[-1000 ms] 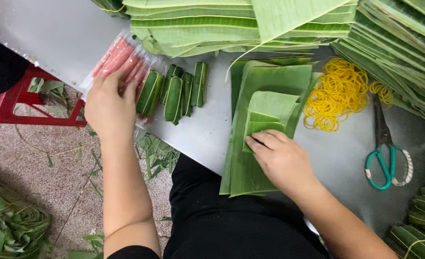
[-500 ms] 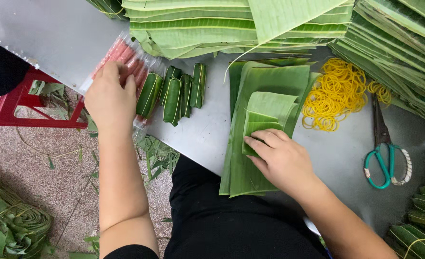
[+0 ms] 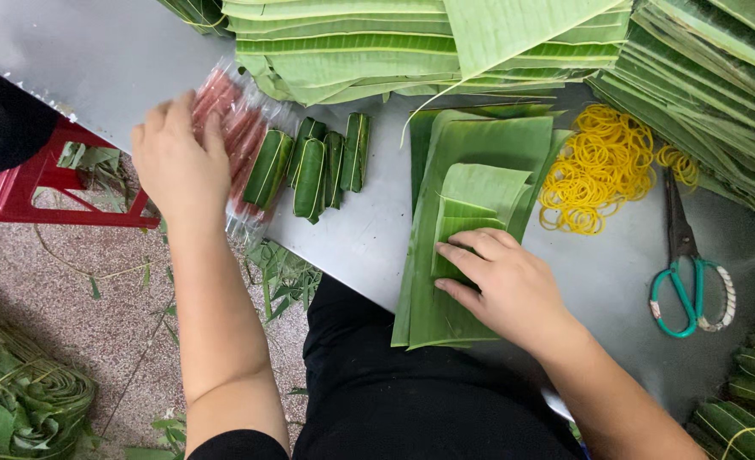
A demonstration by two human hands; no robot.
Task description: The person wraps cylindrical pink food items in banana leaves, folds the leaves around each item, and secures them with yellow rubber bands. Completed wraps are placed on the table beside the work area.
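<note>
At the worktop's near edge, two bare hands at work, seen from above.

Left hand: palm down, fingers spread and loosely curved, lying on a clear plastic pack of pinkish-red sausage sticks. Whether it grips a stick or only rests on the pack cannot be told. The pack's long axis runs up and away from the person, slightly tilted; it lies straight ahead of the left hand and well apart from the right.

Right hand: open and flat, fingers pointing left, pressing down a small folded leaf piece that lies on a larger cut banana leaf. It holds nothing closed in its fingers. The large leaf lies lengthwise, from the worktop's near edge away from the person.

Between the hands: four small wrapped leaf rolls, side by side, long axes roughly parallel to the sausage pack and touching its right edge. These lie in the path from pack to leaf.

Right of the leaf: a loose heap of yellow rubber bands; beyond it, scissors with green handles, blades pointing away.

Far edge: stacked banana leaf strips, more along the right side.

Lower right corner: further tied leaf bundles, partly out of frame.

Off the worktop, left: a red plastic stool, leaf scraps on the speckled floor, and a coiled leaf roll.
</note>
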